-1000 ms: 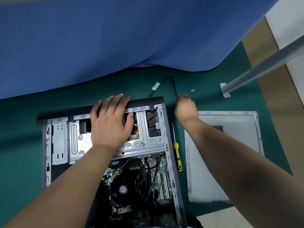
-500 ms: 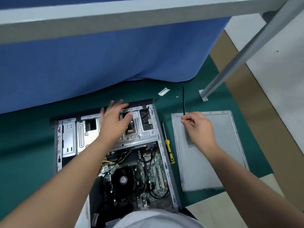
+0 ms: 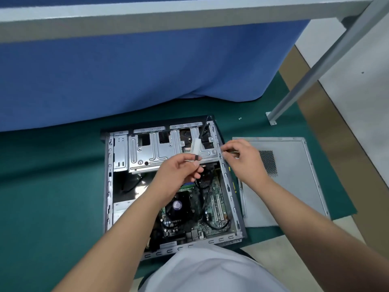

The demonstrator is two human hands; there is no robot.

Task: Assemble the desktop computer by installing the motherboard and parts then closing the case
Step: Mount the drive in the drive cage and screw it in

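Both forearms are bare to the elbow, with a pale garment (image 3: 210, 270) covering the person's near body.

The open metal desktop computer case (image 3: 168, 186) lies flat on the green floor mat (image 3: 52, 186), in front of the hanging blue cloth (image 3: 126, 76). In the case's far half sits the silver stamped-metal drive cage (image 3: 151, 152); nearer the person, in the right half, lies the green motherboard (image 3: 212, 207), with the round black CPU fan (image 3: 177, 205) on its left part. To the right of the case, just beside it, the flat grey metal side panel (image 3: 290, 182) lies on the mat. Behind the panel stands the slanted grey metal table leg (image 3: 315, 74). Above the cage, the left hand (image 3: 179, 171) holds a black cable with a white plastic connector (image 3: 195, 146); the right hand (image 3: 244, 161) is over the case's right wall.
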